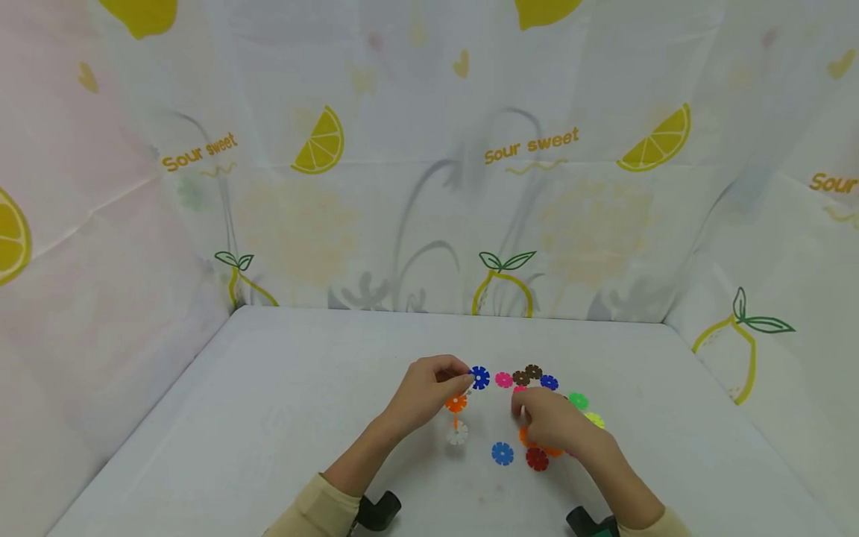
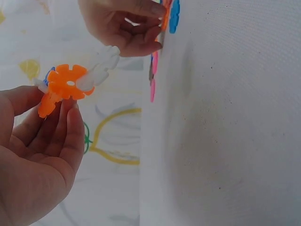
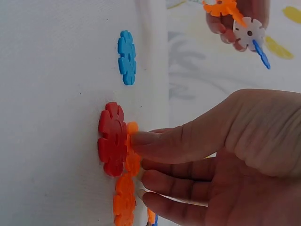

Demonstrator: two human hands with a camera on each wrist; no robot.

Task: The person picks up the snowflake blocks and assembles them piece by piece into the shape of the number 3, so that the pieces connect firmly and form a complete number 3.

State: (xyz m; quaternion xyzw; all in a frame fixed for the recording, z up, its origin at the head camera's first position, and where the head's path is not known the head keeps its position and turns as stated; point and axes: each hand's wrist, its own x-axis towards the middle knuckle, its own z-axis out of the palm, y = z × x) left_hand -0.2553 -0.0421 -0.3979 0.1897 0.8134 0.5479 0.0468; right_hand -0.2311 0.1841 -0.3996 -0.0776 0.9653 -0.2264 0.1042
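Observation:
My left hand (image 1: pixel 429 391) holds a linked cluster of notched plastic snowflake discs above the table. The cluster has orange discs (image 2: pixel 67 82), white discs (image 3: pixel 248 35) and a blue disc (image 1: pixel 479 377). My right hand (image 1: pixel 557 421) is down at the loose discs, its thumb and fingers pinching an orange disc (image 3: pixel 133 164). In the right wrist view a red disc (image 3: pixel 112 141) lies right beside that one, and another orange disc (image 3: pixel 124 202) is below it. A light blue disc (image 1: pixel 502 453) lies apart on the table, between the hands.
Beyond my right hand several more discs lie on the white table (image 1: pixel 302 358), among them a pink disc (image 1: pixel 504 380), a brown disc (image 1: pixel 533 371), a green disc (image 1: pixel 579 401) and a yellow disc (image 1: pixel 594 421). A lemon-print cloth (image 1: pixel 403 201) hangs behind and at both sides.

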